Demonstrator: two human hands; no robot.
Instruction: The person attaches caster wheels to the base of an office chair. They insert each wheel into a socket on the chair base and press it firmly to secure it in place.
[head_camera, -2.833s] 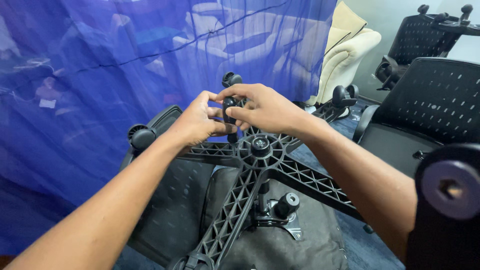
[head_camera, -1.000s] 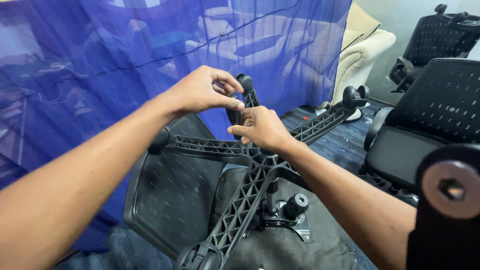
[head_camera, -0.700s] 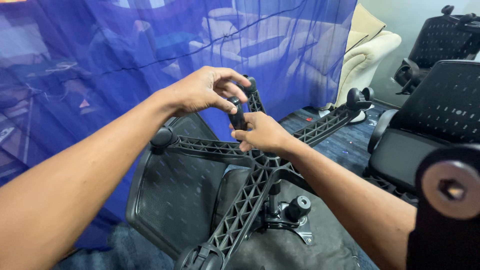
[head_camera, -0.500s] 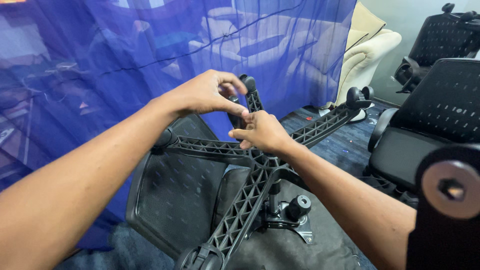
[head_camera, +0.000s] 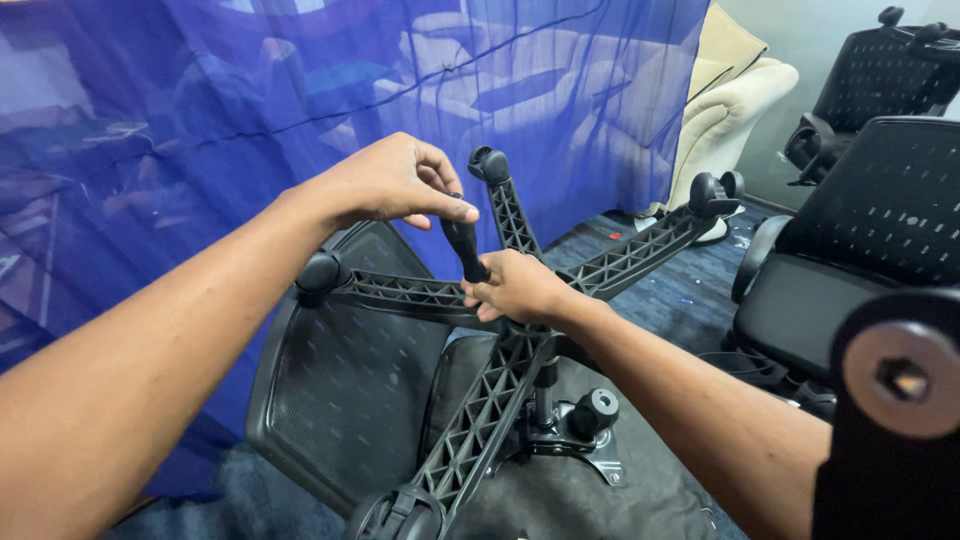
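Two hands clamp one black handle: left hand pinches its top, right hand grips its base, above one five-armed chair base; four casters visible; blue curtain behind.

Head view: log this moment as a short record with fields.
Left hand: left hand pinches the top of the black caster part
Right hand: right hand grips its lower end
Beneath: five-arm chair base of an overturned office chair
Casters fitted: four arm tips show one; the fifth is hidden
Behind: blue curtain
Right side: more black mesh chairs
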